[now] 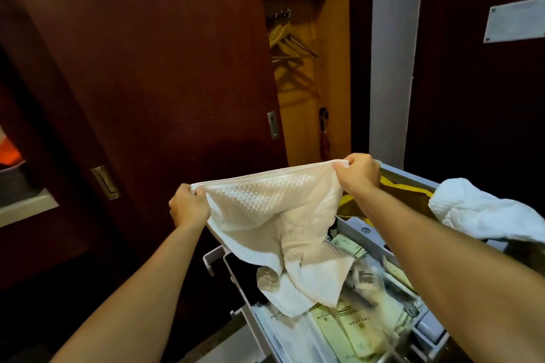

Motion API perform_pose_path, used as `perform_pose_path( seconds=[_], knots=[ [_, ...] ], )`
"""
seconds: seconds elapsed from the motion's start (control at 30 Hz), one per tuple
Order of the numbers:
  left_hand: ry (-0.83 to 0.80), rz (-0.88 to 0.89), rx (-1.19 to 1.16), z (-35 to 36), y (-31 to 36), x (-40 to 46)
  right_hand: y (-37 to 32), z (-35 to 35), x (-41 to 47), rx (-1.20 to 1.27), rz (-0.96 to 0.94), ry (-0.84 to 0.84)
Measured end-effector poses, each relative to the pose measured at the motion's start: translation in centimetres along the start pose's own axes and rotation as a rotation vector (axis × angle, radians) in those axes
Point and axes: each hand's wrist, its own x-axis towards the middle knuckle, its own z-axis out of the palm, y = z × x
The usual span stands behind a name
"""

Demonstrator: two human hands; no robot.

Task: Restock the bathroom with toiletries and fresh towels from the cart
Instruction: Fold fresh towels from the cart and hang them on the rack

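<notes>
Left of centre, your left hand pinches one top corner of the waffle-weave towel. The cloth spans mid-frame, its lower part sagging onto the packets of toiletries in the grey cart at lower right. Right of centre, your right hand pinches the other corner. It looks soft, light and limp; take it by the hemmed edge and expect it to drape. A second white towel lies at the right edge.

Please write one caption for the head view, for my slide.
Both hands, left hand and right hand, hold a white towel over the cart.
</notes>
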Motion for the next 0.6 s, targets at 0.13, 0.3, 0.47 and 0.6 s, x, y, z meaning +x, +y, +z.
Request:
perform_pose_path(
  seconds=[0.13,0.3,0.47,0.6],
  knots=[
    [-0.055,0.000,-0.048,0.5,0.2,-0.1,-1.2,1.6,-0.4,-0.100,-0.009,-0.039],
    [-0.050,-0.043,-0.022,0.9,-0.5,0.1,-1.5,2.1,-0.9,-0.143,-0.017,-0.010],
    [0.021,-0.100,-0.041,1.4,-0.5,0.0,-1.8,2.9,-0.6,-0.118,-0.057,0.012],
    [0.059,-0.152,-0.118,2.7,1.1,-0.6,-2.1,3.9,-0.4,-0.064,-0.078,0.098]
  ],
)
